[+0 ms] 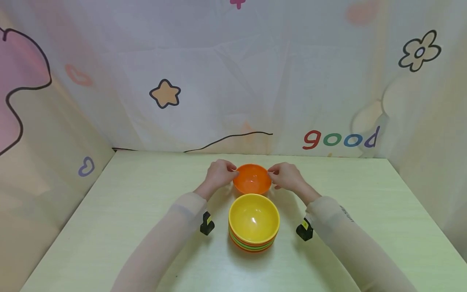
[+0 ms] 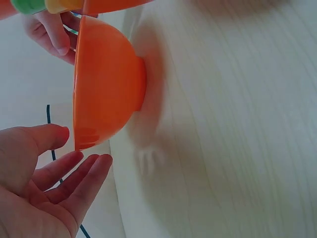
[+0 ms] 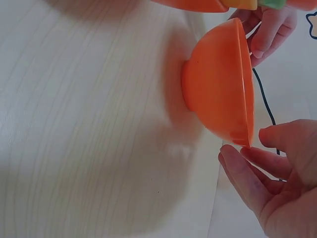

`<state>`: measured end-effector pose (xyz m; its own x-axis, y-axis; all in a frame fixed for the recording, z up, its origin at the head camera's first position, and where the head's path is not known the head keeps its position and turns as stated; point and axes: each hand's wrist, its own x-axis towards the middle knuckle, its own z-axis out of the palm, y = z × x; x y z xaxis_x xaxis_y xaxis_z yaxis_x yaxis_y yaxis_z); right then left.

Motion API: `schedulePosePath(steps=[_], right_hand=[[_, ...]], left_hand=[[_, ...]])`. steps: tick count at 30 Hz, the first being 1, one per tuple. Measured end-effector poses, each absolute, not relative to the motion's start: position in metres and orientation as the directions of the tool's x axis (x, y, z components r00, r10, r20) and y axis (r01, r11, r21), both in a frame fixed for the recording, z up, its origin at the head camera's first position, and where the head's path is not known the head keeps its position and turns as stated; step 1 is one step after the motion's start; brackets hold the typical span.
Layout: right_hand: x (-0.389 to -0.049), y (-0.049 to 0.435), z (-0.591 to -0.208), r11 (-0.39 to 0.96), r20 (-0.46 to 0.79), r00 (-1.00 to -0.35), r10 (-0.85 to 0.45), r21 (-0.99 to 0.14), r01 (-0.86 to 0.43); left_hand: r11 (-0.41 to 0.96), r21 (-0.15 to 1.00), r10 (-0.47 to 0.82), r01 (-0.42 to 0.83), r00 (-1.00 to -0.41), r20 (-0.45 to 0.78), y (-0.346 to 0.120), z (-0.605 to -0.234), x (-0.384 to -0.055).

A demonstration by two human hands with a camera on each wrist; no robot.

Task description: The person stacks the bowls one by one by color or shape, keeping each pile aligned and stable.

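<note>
An orange bowl (image 1: pixel 252 178) stands upright toward the back of the table, between both hands. My left hand (image 1: pixel 221 175) is at its left rim; in the left wrist view the fingertips (image 2: pixel 79 156) meet the rim from outside, while the thumb stands slightly apart above it. My right hand (image 1: pixel 287 177) mirrors this at the right rim, its thumb (image 3: pixel 270 136) a little clear of the edge in the right wrist view. Directly in front of this bowl is a stack of bowls (image 1: pixel 254 219), yellow on top, with orange and green rims beneath.
The pale wooden table (image 1: pixel 120 227) ends at the back against a printed cloth (image 1: pixel 233 93) with a star, a flower and the word "good". Side cloths rise at left and right. Black wrist devices (image 1: pixel 206 223) hang below both sleeves, beside the stack.
</note>
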<state>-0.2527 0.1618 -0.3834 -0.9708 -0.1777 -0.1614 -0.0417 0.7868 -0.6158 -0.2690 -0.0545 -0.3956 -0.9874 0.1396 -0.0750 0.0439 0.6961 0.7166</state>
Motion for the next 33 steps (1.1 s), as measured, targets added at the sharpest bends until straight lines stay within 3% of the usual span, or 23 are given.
schedulePosePath(steps=[33], right_hand=[[-0.253, 0.149, -0.390, 0.733, -0.179, -0.981, -0.077, -0.677, 0.066]], left_hand=[[0.649, 0.760, 0.101, -0.048, -0.984, -0.148, -0.050, -0.396, -0.266]])
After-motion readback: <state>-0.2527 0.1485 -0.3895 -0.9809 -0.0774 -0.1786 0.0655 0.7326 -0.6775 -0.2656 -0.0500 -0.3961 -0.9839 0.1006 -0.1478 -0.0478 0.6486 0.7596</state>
